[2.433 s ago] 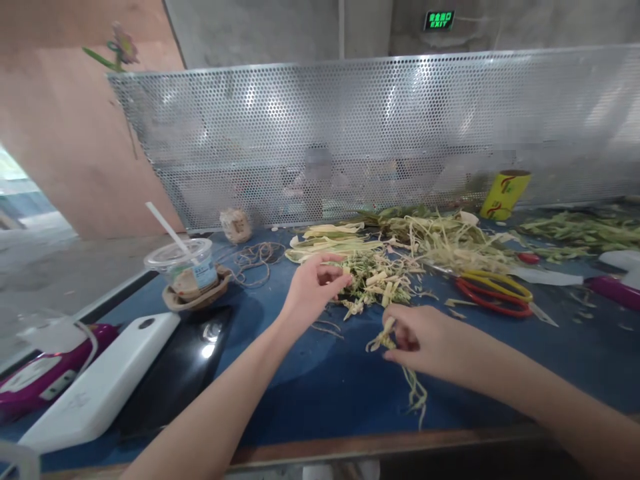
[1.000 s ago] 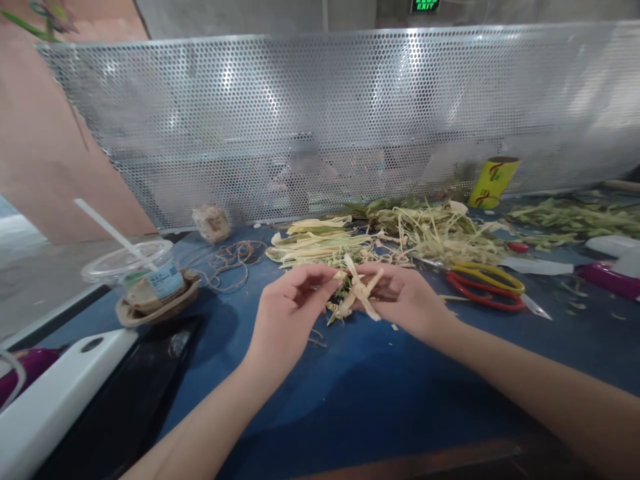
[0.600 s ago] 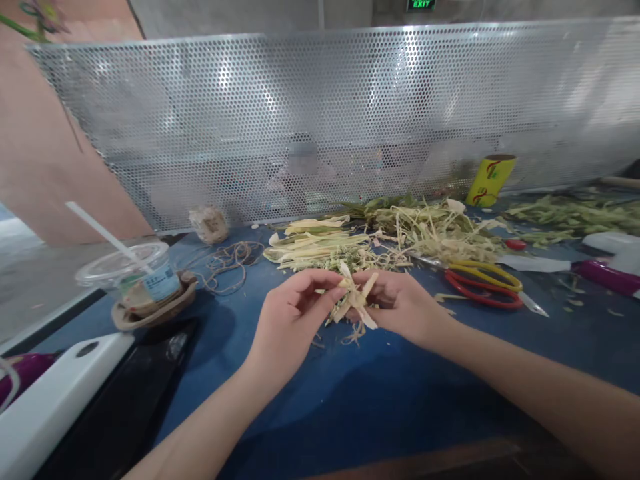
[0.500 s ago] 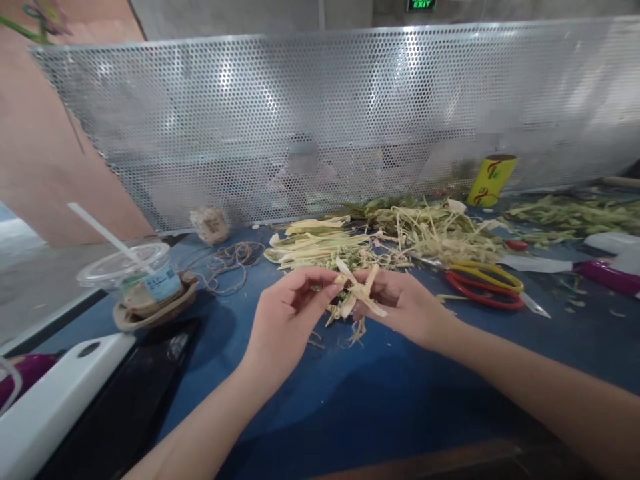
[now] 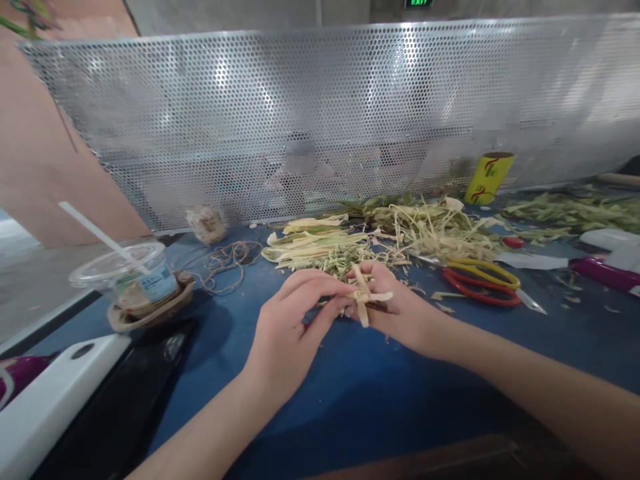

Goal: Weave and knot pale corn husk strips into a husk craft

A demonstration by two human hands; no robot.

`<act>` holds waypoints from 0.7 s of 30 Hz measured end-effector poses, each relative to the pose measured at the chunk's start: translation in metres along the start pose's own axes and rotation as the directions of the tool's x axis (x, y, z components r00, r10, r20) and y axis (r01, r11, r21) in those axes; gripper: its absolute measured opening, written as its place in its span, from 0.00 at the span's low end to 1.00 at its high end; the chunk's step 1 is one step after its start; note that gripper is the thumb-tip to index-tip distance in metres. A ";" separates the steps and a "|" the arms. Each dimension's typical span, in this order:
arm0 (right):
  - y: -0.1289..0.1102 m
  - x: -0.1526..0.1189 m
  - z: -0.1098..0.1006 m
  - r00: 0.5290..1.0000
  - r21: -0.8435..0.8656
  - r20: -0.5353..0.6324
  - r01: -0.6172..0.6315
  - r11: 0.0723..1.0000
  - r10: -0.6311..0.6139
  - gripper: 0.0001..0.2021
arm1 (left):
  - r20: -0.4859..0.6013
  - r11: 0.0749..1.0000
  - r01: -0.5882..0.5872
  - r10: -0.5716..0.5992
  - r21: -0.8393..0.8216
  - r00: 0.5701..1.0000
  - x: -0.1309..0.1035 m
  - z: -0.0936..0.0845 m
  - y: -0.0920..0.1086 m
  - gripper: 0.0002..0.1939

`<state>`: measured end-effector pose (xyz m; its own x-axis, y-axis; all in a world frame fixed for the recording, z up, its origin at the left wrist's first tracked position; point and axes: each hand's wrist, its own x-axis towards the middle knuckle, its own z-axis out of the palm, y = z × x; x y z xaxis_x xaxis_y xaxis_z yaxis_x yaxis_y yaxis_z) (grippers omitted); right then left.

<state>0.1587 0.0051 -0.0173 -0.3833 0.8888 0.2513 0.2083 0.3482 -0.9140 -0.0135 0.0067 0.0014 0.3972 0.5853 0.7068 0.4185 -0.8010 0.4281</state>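
Over the blue table, my left hand and my right hand meet on a small cross of pale, dried leaf-like strips. My left fingertips pinch its left side, while the right thumb and fingers close around it from behind and below. Its short arms stick out up, down and to the right; my fingers hide the rest. Just beyond the hands lie small green trimmings and a stack of long yellow-green strips.
Scissors with red and yellow handles and a purple-handled knife lie right. A lidded plastic cup, twine, a white slab and a black flat object are left. A perforated metal screen stands behind.
The cross has turned in my fingers, so its arms now point up, down and right. My left fingers have shifted right, and the loose ends hanging below are no longer visible.
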 end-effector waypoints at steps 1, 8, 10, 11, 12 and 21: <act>0.000 0.000 0.001 1.000 0.043 0.014 -0.018 0.999 0.017 0.19 | 0.004 1.000 0.008 -0.008 0.014 1.000 0.000 0.000 0.000 0.06; 0.002 -0.002 0.004 0.996 -0.075 0.038 0.083 0.994 -0.081 0.13 | 0.099 1.000 0.002 -0.004 0.024 0.995 0.000 0.006 0.000 0.06; 0.001 -0.002 0.004 0.997 -0.042 0.039 0.066 0.997 -0.064 0.13 | 0.093 0.998 0.052 -0.055 0.043 0.994 -0.001 0.008 -0.001 0.05; 0.000 -0.002 0.003 0.997 -0.020 0.045 0.056 0.998 -0.055 0.13 | 0.085 0.996 0.073 -0.077 0.052 0.993 -0.001 0.008 -0.001 0.05; -0.002 -0.003 0.002 0.997 -0.004 0.056 0.045 0.999 -0.045 0.14 | 0.074 0.995 0.083 -0.087 0.056 0.993 -0.001 0.007 -0.002 0.04; -0.007 -0.001 -0.013 0.984 0.071 0.177 0.025 0.997 -0.037 0.12 | 0.028 0.998 -0.020 0.018 0.065 0.999 0.001 0.002 -0.004 0.06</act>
<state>0.1695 0.0054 -0.0074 -0.5436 0.8088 0.2244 0.1348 0.3480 -0.9278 -0.0131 0.0107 0.0000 0.4278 0.5738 0.6984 0.4623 -0.8029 0.3764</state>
